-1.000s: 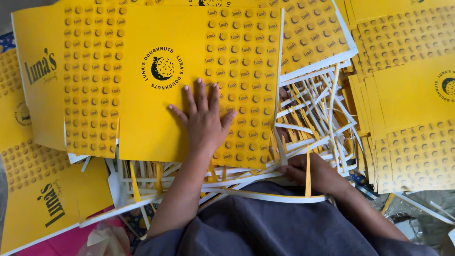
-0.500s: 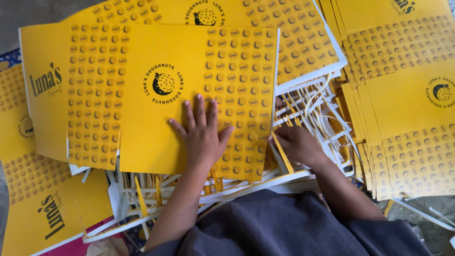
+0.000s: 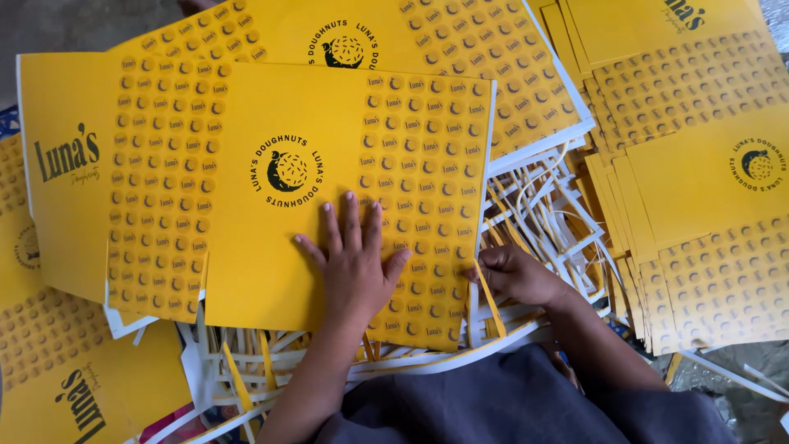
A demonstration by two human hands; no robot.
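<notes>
Under my left hand (image 3: 355, 261), fingers spread flat and gripping nothing, I am pressing the yellow printed card sheet (image 3: 271, 197) onto the pile. Just right of those fingers, my right hand (image 3: 511, 275) is curling at the sheet's right edge, though whether it is pinching I cannot tell. I am judging the sheet light, stiff and slippery, best taken by an edge. Beyond, white offcut strips (image 3: 546, 210) and stacked yellow sheets (image 3: 699, 197) are lying.

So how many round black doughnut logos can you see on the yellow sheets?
3 clear: one on the yellow sheet above the left hand, one top centre, one far right. A fourth may peek in at the left edge; stacked sheets hide others.
</notes>
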